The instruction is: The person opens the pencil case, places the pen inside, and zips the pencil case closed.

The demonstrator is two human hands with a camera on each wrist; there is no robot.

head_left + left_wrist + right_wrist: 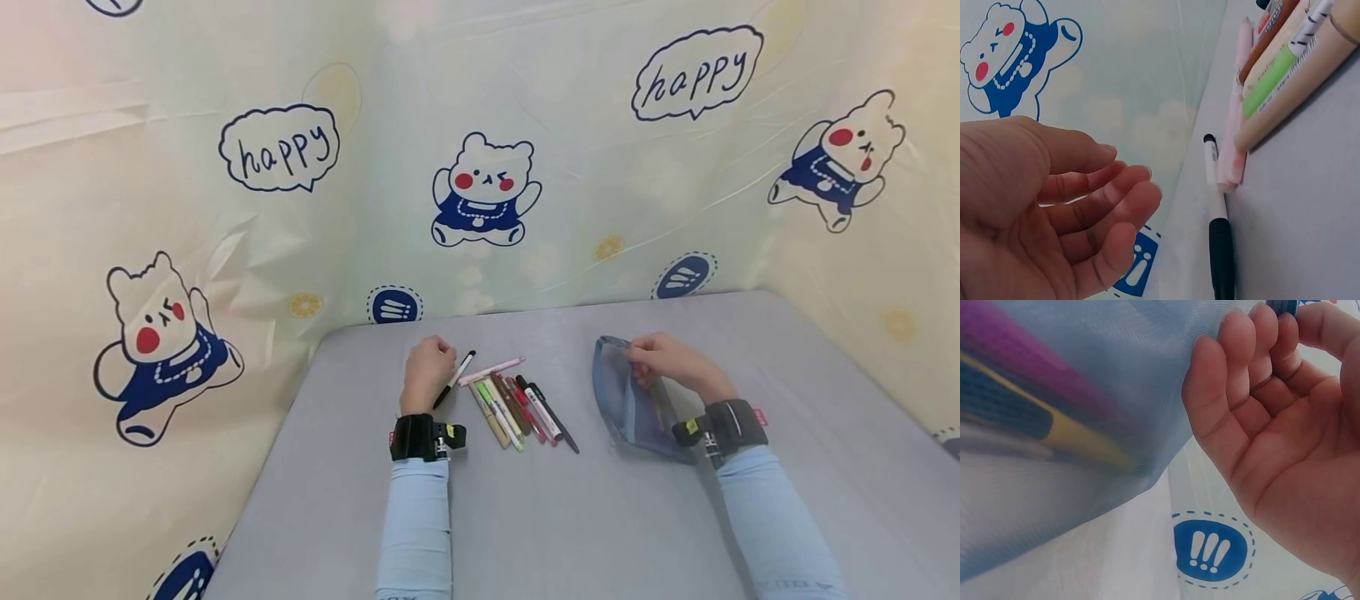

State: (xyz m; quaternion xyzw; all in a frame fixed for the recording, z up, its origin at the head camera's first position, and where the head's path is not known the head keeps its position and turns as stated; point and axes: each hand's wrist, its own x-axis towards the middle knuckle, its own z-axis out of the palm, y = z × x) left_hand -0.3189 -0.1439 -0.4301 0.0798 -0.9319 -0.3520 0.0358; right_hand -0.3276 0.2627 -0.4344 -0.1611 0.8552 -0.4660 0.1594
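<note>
My right hand (675, 362) pinches the rim of a blue mesh pouch (618, 404) between thumb and fingers, lifting that edge off the table. Through the mesh, in the right wrist view, a purple stick-like item (1035, 356) and a yellow-and-blue one (1085, 440) show blurred inside. My left hand (427, 372) hovers at the left of the pens, fingers loosely bent and nothing in them. Beside it lies a white pen with a black grip (1221, 250), its far end by a pink pen (491, 371).
Several pens and markers lie side by side mid-table, among them a tan marker (489, 417), a green-and-white marker (501, 415), a brown marker (512, 407) and a dark pen (555, 419). A patterned curtain (480, 275) hangs behind the grey table (540, 533).
</note>
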